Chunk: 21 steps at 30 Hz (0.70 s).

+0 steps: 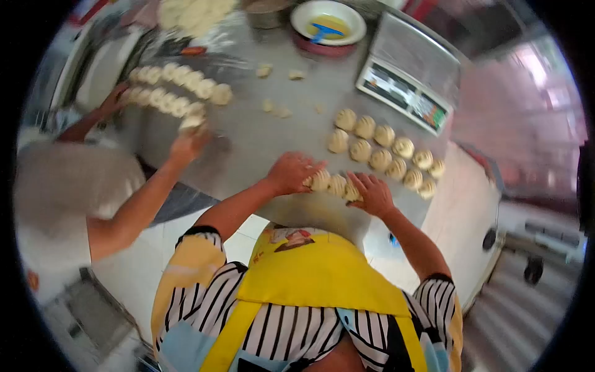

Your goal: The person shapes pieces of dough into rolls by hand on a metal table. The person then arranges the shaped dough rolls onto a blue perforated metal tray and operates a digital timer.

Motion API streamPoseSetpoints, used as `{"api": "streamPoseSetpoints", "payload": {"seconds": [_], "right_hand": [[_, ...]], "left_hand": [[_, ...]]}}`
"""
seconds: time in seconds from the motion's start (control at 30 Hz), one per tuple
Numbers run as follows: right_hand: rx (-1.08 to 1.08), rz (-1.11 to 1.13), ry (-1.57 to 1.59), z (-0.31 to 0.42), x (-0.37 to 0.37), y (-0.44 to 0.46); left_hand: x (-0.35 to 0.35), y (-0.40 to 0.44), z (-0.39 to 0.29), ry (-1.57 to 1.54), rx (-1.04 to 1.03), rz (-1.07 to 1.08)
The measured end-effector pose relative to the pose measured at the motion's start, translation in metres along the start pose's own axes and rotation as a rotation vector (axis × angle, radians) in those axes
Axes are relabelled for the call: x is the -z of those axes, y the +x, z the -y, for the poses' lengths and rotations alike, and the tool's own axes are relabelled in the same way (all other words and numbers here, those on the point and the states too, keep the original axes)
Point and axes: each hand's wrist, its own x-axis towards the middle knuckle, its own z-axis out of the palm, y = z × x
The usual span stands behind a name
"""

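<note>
A short row of ridged dough buns [337, 185] lies at the near edge of the metal table, squeezed between my two hands. My left hand [295, 174] is closed against the row's left end, fingers curled over the bun there. My right hand [374, 194] grips the opposite end, partly covering the last bun. Just beyond my right hand, several shaped buns [379, 160] stand in two slanting rows. Small dough pieces [296, 75] lie farther back on the table.
A scale [403, 96] stands at the back right. Near it, a white bowl [299, 25] holds yellow liquid and a blue-handled tool [326, 31]. On the left, a co-worker's hand [188, 146] touches one of two long rows of dough pieces [158, 99].
</note>
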Motion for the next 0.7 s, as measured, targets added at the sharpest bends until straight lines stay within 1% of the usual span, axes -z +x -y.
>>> {"api": "streamPoseSetpoints", "payload": {"seconds": [0.03, 0.1, 0.17, 0.23, 0.27, 0.3, 0.33, 0.37, 0.4, 0.43, 0.47, 0.5, 0.53, 0.6, 0.63, 0.67, 0.7], "right_hand": [[0.010, 0.027, 0.000, 0.003, 0.004, 0.005], [0.031, 0.083, 0.037, 0.007, 0.007, 0.016], [0.034, 0.158, 0.103, 0.007, 0.008, 0.022], [0.035, 0.209, 0.379, -0.005, 0.002, 0.031], [0.050, 0.262, 0.506, -0.003, -0.001, 0.036], [-0.046, 0.458, 0.683, 0.009, 0.006, 0.037], [-0.140, 0.685, 0.827, 0.024, 0.011, 0.037], [-0.075, 0.879, 1.077, 0.020, -0.015, 0.030], [0.129, 0.882, 0.729, 0.021, -0.037, 0.023], [0.146, 1.037, 0.755, 0.054, -0.022, 0.019], [0.125, 1.221, 0.799, 0.075, -0.031, 0.014], [0.049, 1.375, 0.851, 0.093, -0.042, 0.008], [0.102, 1.547, 0.833, 0.120, -0.046, 0.004], [0.219, 1.672, 0.650, 0.175, -0.062, -0.003], [0.241, 1.722, 0.535, 0.184, -0.064, -0.007], [0.184, 1.780, 0.471, 0.193, -0.082, -0.011], [0.193, 1.854, 0.368, 0.202, -0.092, -0.006]], "left_hand": [[0.002, -0.001, 0.000, 0.013, 0.001, 0.029], [-0.011, -0.002, 0.000, 0.017, -0.018, 0.002], [-0.018, -0.001, -0.005, 0.024, 0.014, -0.005], [-0.017, -0.004, -0.017, -0.192, 0.225, 0.059], [-0.010, -0.011, -0.025, -0.317, 0.319, 0.211], [-0.003, -0.021, -0.032, -0.460, 0.430, 0.349], [-0.033, -0.030, -0.030, -0.568, 0.421, 0.411], [-0.069, -0.056, -0.039, -0.696, 0.436, 0.449], [-0.055, -0.094, -0.066, -0.783, 0.440, 0.484], [-0.040, -0.131, -0.097, -0.875, 0.448, 0.505], [-0.073, -0.165, -0.131, -1.025, 0.583, 0.428], [-0.106, -0.200, -0.161, -1.174, 0.710, 0.327], [-0.117, -0.224, -0.195, -1.259, 0.775, 0.251], [-0.116, -0.264, -0.275, -1.391, 0.935, 0.055], [-0.114, -0.280, -0.308, -1.440, 0.993, -0.044], [-0.113, -0.294, -0.341, -1.477, 1.048, -0.148], [-0.112, -0.303, -0.366, -1.509, 1.104, -0.232]]}}
